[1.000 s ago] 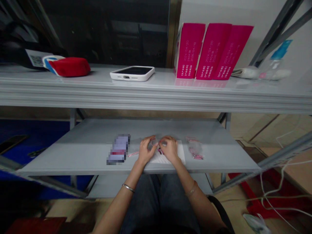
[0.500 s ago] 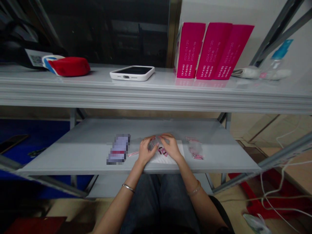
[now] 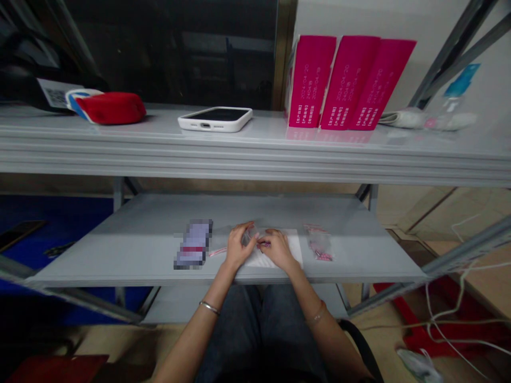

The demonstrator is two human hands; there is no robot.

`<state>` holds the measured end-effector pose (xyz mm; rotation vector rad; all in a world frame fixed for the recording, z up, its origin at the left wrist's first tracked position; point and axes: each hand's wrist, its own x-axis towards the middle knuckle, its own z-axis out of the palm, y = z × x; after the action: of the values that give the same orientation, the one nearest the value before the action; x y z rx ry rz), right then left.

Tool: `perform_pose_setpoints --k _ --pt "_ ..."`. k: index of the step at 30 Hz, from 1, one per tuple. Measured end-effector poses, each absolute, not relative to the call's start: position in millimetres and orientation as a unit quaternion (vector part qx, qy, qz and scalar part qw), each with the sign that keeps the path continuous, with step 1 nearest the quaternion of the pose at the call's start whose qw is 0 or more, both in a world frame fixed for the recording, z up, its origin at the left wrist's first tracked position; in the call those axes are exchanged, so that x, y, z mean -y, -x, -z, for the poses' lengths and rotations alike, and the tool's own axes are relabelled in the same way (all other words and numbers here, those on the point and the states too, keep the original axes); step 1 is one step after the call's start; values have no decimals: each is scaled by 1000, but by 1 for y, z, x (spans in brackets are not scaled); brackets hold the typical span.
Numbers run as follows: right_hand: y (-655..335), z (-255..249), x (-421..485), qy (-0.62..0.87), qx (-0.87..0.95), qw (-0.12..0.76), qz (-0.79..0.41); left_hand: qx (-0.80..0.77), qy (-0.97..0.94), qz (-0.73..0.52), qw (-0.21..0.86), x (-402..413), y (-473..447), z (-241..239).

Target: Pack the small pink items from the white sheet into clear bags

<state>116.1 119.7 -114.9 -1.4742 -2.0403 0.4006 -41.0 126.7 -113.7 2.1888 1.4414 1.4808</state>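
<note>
My left hand (image 3: 238,247) held a clear bag (image 3: 250,233). At 3 o'clock from it, my right hand (image 3: 278,249) touched pink pieces (image 3: 263,244); whether gripping, I couldn't tell.

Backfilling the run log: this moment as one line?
left hand: at clear bag | right hand: at small dark-pink pieces, grip unclear | beneath: white sheet | right side: zip bag, pink bits inside
</note>
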Motion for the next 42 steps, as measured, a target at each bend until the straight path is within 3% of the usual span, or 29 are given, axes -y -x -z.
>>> perform_pose_setpoints --k 13,21,24,42 --pt "-113 116 -121 486 808 297 -151 -473 -724 -497 71 -126 41 113" --pt "-116 94 -134 477 670 545 -166 -468 -732 -491 65 -127 41 114" --pt "-112 81 -135 444 654 588 -170 -468 -735 -487 59 -128 42 116" --pt "-113 120 -150 404 679 516 -331 -467 -742 -478 53 -129 39 115"
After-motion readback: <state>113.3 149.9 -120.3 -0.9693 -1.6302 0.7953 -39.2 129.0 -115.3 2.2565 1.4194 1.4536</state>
